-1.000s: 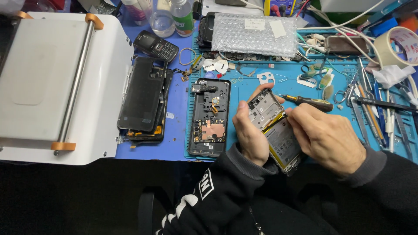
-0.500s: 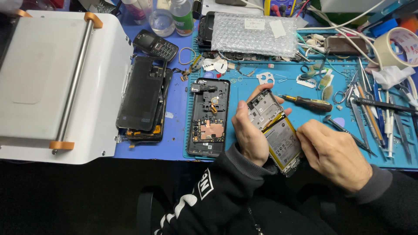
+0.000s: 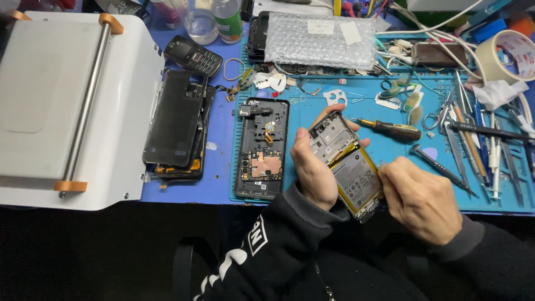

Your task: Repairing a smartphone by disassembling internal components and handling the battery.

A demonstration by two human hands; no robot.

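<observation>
My left hand (image 3: 312, 173) grips an opened phone (image 3: 351, 167) by its left side, tilted above the front edge of the blue mat (image 3: 312, 108). Its yellow-rimmed battery and bare metal frame face up. My right hand (image 3: 423, 200) is curled at the phone's lower right edge, fingertips pinched against the battery side; what they pinch is hidden. A brown-handled screwdriver (image 3: 390, 129) lies on the mat just behind the phone.
A second opened phone shell (image 3: 262, 147) with its circuit board lies left of my hands. A black phone (image 3: 175, 120) rests on the edge of a white machine (image 3: 56, 100). Tweezers and picks (image 3: 479, 139), a tape roll (image 3: 510, 53), bubble wrap (image 3: 317, 39) and a keypad phone (image 3: 194, 54) crowd the back and right.
My right hand has slid from over the phone's middle down to its lower right edge, uncovering the battery. The left hand and phone have barely moved.
</observation>
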